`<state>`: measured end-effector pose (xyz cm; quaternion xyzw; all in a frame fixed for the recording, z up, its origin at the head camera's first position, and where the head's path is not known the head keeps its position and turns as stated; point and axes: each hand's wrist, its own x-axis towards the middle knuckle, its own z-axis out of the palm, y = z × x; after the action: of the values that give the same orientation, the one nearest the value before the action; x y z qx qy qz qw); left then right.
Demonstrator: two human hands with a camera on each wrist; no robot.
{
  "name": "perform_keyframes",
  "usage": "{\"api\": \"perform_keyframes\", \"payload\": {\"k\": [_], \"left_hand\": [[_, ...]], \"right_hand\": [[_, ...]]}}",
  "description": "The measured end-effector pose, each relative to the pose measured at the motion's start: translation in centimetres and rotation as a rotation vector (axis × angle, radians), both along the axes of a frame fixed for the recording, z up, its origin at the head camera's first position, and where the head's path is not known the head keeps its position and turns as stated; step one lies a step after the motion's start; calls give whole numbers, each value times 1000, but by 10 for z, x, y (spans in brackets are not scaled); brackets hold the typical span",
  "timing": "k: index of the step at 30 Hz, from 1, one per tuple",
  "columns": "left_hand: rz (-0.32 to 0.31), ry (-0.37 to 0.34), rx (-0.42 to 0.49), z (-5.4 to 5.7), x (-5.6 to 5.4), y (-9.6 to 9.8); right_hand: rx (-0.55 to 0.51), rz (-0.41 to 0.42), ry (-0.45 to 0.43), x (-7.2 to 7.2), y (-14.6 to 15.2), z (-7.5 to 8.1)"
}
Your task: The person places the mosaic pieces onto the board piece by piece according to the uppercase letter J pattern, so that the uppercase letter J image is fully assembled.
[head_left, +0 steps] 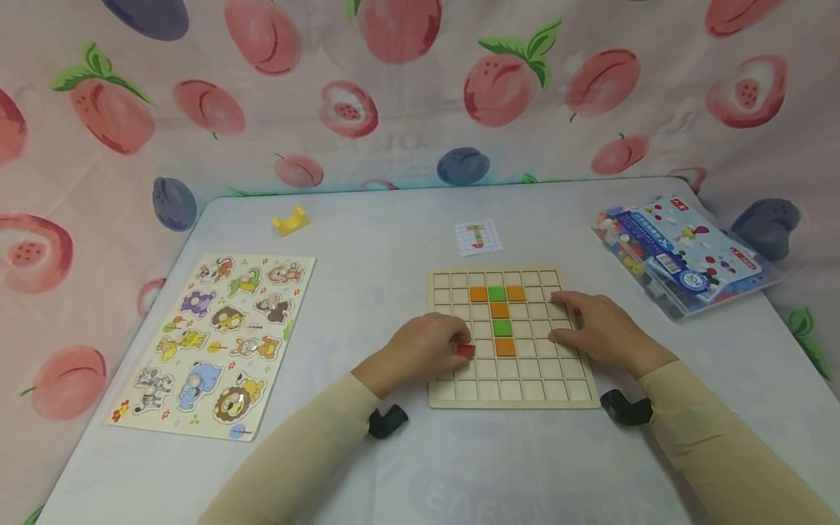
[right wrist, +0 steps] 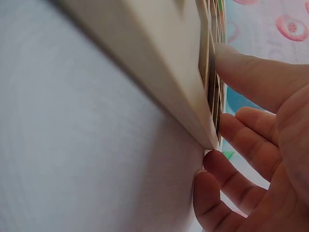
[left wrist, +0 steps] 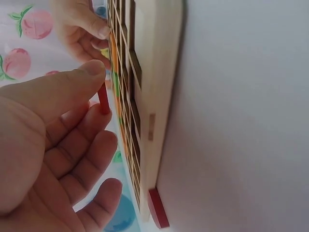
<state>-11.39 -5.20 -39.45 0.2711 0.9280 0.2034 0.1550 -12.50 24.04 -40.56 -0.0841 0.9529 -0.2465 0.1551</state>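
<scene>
Between thumb and index finger, my left hand (head_left: 429,343) pinches a red square tile (left wrist: 104,98) over the left part of a wooden grid board (head_left: 512,405). Square tiles on the board form a T: two orange tiles (head_left: 479,294) flank a green tile (head_left: 497,293), with orange, green and orange below it. My right hand (head_left: 604,332) rests at the board's right side, thumb and index finger on the grid, other fingers by the edge. Another red piece (left wrist: 158,208) lies against the board's side in the left wrist view; the left hand hides it from the head view.
Behind the board lies a small pattern card (head_left: 478,237). An animal puzzle board (head_left: 213,343) is at the left, with a yellow curved piece (head_left: 291,221) behind it. A clear plastic case (head_left: 685,255) of colourful parts sits at the back right.
</scene>
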Motion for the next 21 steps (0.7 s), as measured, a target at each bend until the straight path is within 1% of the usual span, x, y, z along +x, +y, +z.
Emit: {"api": "perform_keyframes", "payload": {"k": [13, 21], "left_hand": [[-30, 33, -9, 0, -2, 14], [-42, 28, -18, 1, -1, 20]], "right_hand": [[-7, -10, -13, 1, 0, 1], [-5, -2, -8, 1, 0, 1]]}}
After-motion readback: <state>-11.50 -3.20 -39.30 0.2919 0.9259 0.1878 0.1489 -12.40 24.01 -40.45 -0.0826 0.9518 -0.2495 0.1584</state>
